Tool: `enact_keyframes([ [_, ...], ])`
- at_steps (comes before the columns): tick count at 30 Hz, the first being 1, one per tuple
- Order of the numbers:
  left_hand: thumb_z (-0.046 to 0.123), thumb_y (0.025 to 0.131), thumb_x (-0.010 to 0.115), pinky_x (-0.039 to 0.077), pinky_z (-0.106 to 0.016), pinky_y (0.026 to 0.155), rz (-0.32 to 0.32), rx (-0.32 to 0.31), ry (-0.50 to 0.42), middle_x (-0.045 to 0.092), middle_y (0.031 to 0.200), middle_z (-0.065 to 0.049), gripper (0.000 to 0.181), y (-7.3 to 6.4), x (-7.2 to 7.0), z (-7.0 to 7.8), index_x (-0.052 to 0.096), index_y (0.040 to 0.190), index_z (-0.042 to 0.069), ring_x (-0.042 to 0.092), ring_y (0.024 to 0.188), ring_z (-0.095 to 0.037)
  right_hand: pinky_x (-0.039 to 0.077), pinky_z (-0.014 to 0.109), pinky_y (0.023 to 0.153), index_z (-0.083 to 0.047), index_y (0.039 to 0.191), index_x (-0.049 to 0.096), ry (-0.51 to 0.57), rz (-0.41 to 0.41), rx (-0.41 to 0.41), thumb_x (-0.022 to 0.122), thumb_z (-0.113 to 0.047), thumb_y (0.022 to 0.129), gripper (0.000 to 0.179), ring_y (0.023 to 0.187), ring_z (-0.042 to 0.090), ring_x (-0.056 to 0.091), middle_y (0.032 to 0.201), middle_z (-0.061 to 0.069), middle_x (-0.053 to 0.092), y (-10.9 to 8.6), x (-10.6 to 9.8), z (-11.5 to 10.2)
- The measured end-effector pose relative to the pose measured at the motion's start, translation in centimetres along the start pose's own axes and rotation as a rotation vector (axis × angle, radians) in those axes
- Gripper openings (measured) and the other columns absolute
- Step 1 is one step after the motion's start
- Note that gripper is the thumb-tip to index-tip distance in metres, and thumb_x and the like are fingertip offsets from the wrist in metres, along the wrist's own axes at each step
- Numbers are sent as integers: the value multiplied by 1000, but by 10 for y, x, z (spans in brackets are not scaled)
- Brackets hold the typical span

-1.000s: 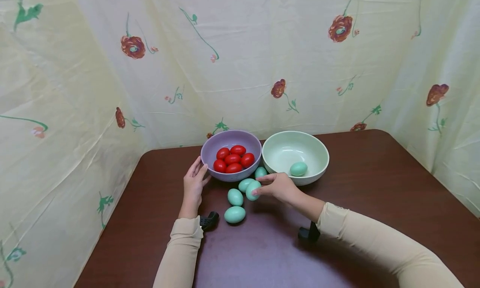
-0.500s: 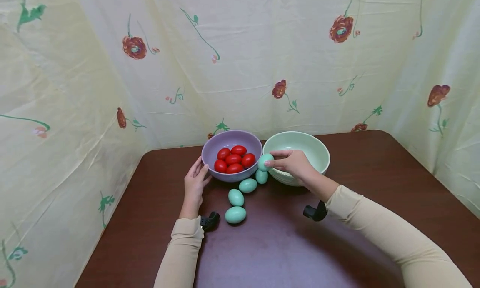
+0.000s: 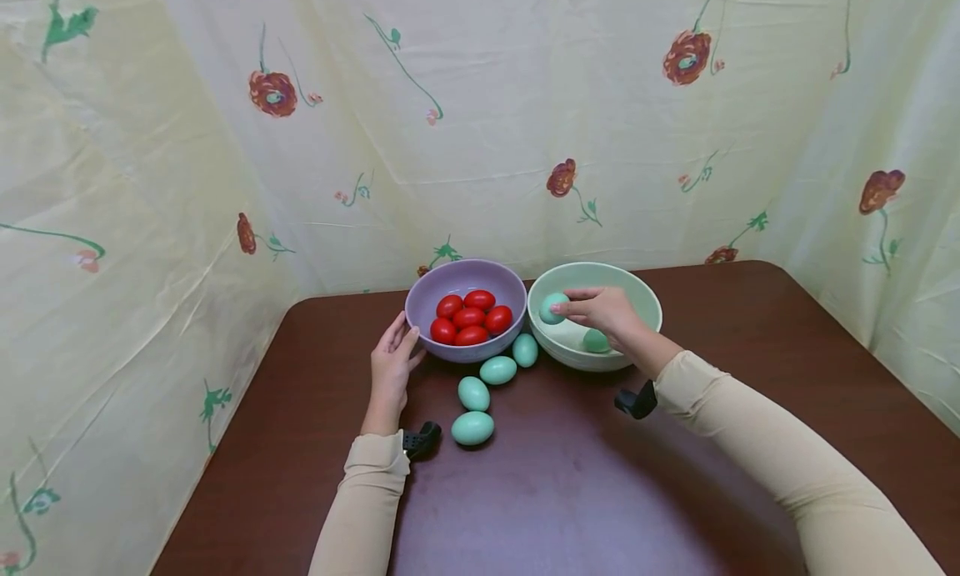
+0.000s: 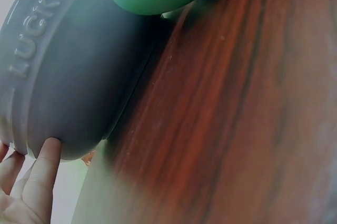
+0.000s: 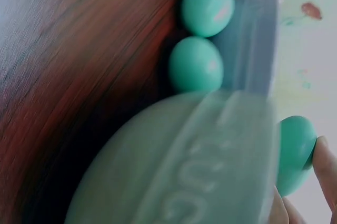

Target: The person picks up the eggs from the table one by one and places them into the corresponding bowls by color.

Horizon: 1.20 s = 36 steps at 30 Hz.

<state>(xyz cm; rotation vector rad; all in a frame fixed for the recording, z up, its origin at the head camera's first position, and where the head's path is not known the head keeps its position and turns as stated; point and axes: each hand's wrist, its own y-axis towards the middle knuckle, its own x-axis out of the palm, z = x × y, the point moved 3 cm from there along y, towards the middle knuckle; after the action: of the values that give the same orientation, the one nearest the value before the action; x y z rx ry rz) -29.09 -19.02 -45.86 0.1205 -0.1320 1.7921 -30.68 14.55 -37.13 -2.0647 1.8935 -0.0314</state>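
Note:
My right hand (image 3: 611, 313) pinches a mint-green egg (image 3: 555, 308) between thumb and fingers, over the left part of the pale green bowl (image 3: 647, 303). Another green egg (image 3: 596, 341) lies inside that bowl, partly behind the wrist. In the right wrist view the held egg (image 5: 296, 155) shows just past the bowl's rim. My left hand (image 3: 392, 368) rests its extended fingers on the outer left side of the purple bowl (image 3: 425, 297), which holds several red eggs (image 3: 468, 318). The left wrist view shows fingertips (image 4: 51, 145) touching the bowl's outer wall, below raised lettering.
Several green eggs lie on the dark wooden table (image 3: 570, 493) in a line before the bowls, from one egg (image 3: 525, 350) at the purple bowl to the nearest egg (image 3: 472, 428). Both bowls stand side by side near the back edge, before a flowered curtain (image 3: 480, 126).
My right hand has lifted a green egg off the table beside the purple bowl and carried it up and right over the green bowl. The left hand stays against the purple bowl.

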Motion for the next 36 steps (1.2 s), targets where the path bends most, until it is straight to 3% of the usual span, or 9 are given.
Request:
enact_keyframes([
  [9, 25, 99, 62, 48, -47, 104, -13, -5, 3, 39, 159, -6, 56, 0, 0, -2, 43, 152, 20, 46, 142, -26, 50, 33, 107, 2, 142, 51, -33, 51, 43, 74, -19, 90, 60, 126, 30, 59, 152, 18, 47, 24, -11, 12],
  [19, 24, 99, 62, 48, -49, 104, -7, -1, -14, 40, 159, -7, 56, -2, 2, 0, 43, 152, 17, 44, 143, -26, 53, 32, 102, 5, 138, 55, -89, 121, 42, 75, -15, 89, 57, 121, 27, 64, 145, 20, 54, 38, -19, 21],
  [25, 24, 99, 62, 48, -49, 104, 6, -1, -14, 40, 158, -6, 56, -1, 0, 0, 44, 151, 18, 44, 143, -25, 52, 34, 104, 5, 138, 54, -137, 132, 45, 76, -15, 87, 59, 126, 33, 60, 147, 20, 52, 44, -20, 23],
  [32, 23, 99, 62, 48, -49, 104, -1, 6, -14, 41, 158, -7, 55, 0, 1, 1, 44, 151, 18, 45, 143, -26, 51, 36, 105, 3, 139, 55, -184, 150, 97, 76, -19, 88, 59, 127, 34, 59, 148, 20, 51, 50, -26, 28],
  [36, 23, 99, 62, 48, -48, 104, -3, 1, -18, 41, 158, -7, 55, 0, 1, 0, 44, 151, 18, 45, 142, -25, 53, 31, 99, 3, 138, 56, -196, 151, 110, 77, -21, 87, 60, 124, 31, 60, 145, 19, 54, 54, -28, 32],
])
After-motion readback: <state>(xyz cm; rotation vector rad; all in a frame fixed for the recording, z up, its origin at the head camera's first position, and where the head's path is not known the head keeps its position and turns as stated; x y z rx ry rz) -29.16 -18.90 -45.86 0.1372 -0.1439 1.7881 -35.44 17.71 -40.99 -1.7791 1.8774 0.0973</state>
